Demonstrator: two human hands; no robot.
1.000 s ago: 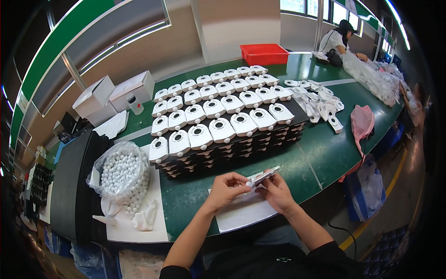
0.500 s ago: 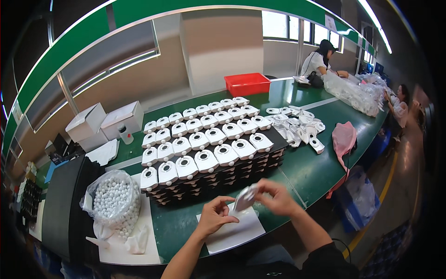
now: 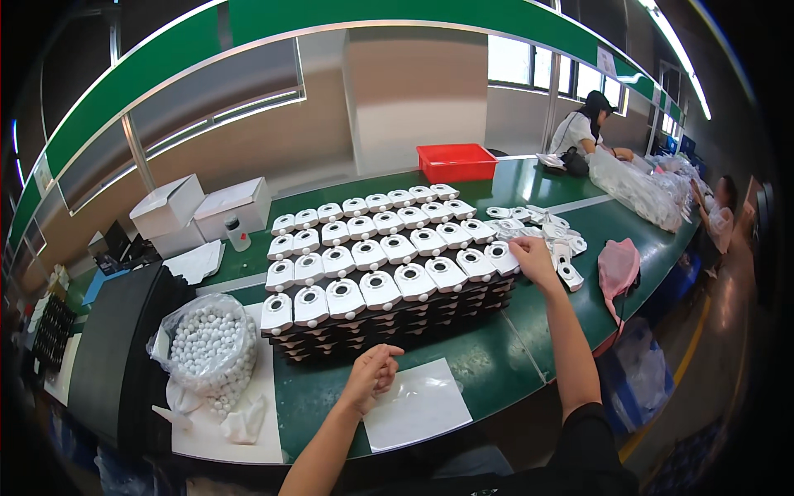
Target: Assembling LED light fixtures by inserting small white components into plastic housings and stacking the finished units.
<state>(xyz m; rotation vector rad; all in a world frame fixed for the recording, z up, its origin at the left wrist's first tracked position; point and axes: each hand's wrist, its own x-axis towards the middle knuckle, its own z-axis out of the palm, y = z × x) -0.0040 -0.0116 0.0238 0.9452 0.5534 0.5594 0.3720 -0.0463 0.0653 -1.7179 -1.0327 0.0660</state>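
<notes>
At the right end of the front row, my right hand point(image 3: 536, 258) has its fingers on a white plastic housing point(image 3: 501, 259) with a rounded top, which rests with the others on the black tray stack point(image 3: 389, 321). Several rows of similar white housings point(image 3: 380, 289) with dark round holes fill the top tray. My left hand point(image 3: 374, 379) is curled above the left edge of a white sheet point(image 3: 418, 405), near the front of the green table. Whether anything is inside its fingers is hidden.
A bag of white balls point(image 3: 207, 343) stands left of the trays, beside black sheets point(image 3: 124, 355). Loose white parts point(image 3: 542, 223) lie to the right, near a pink cloth item point(image 3: 616, 273). A red bin point(image 3: 456, 163) sits behind; a co-worker point(image 3: 583, 128) works at the far right.
My right hand has carried the white housing from above the sheet up to the front row's right end. My left hand has let go of it and curled. The view has shifted slightly.
</notes>
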